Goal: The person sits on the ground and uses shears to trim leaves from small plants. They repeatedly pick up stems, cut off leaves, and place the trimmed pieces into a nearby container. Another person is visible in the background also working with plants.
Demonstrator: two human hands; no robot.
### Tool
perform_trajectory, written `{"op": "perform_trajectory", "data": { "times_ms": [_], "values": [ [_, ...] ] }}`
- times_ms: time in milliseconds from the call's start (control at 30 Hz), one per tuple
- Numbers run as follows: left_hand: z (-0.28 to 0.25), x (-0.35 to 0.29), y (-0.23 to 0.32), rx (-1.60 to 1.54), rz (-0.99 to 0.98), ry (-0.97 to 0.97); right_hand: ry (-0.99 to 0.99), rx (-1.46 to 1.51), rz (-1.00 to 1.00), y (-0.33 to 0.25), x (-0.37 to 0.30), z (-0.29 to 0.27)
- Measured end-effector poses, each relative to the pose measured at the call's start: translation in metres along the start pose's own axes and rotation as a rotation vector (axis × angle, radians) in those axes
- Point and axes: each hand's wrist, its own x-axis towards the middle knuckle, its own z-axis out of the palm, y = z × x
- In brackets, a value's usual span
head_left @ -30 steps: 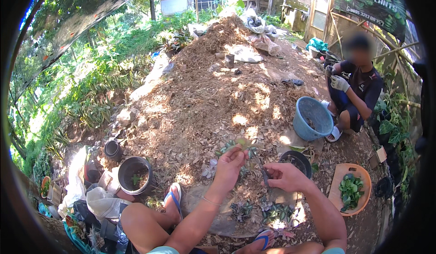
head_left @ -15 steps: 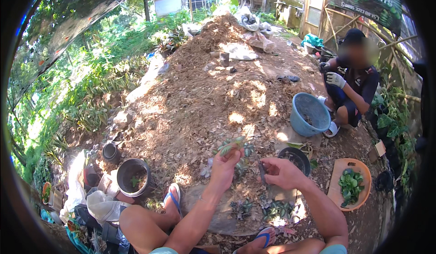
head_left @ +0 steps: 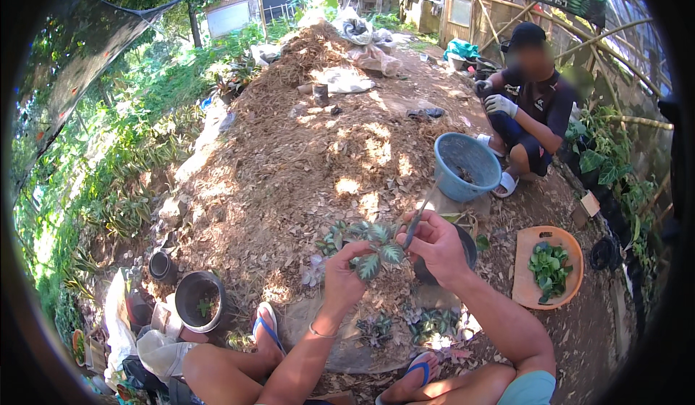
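Note:
My left hand pinches a leafy plant cutting with green leaves marked in silvery tones. Close beside it, my right hand grips a slim, dark, knife-like tool, its thin end pointing up and away. The tool sits right next to the cutting's leaves; whether they touch I cannot tell. Below my hands, small variegated plants lie on a grey sheet between my feet. A black pot stands partly hidden behind my right hand.
An orange basket with green leaves stands at the right. Farther off is a blue tub, beside a crouching person in gloves. On the left are a black pot and plastic sacks. A soil mound rises at the back.
My right hand has risen and swung the tool upward, beside the cutting. The cutting is now turned so its leaves face me, and my left hand is slightly lower. The whole view has shifted.

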Motion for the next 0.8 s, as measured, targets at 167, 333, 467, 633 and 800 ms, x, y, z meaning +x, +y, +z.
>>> {"op": "perform_trajectory", "data": {
  "times_ms": [167,333,467,633,800],
  "values": [
    [-0.001,-0.002,-0.002,-0.011,-0.015,0.019,0.073,-0.037,-0.041,-0.001,0.002,-0.006],
    [-0.007,0.0,-0.005,-0.222,-0.303,-0.068,0.108,0.024,-0.007,-0.004,0.007,-0.012],
    [-0.008,-0.005,-0.009,-0.486,-0.459,-0.13,0.113,0.083,-0.018,-0.004,0.005,-0.011],
    [-0.007,-0.004,-0.014,-0.602,-0.542,-0.152,0.098,0.093,-0.052,-0.006,0.006,-0.013],
    [-0.011,-0.002,-0.018,-0.751,-0.624,-0.115,0.055,0.055,-0.092,-0.004,0.007,-0.017]
  ]
}}
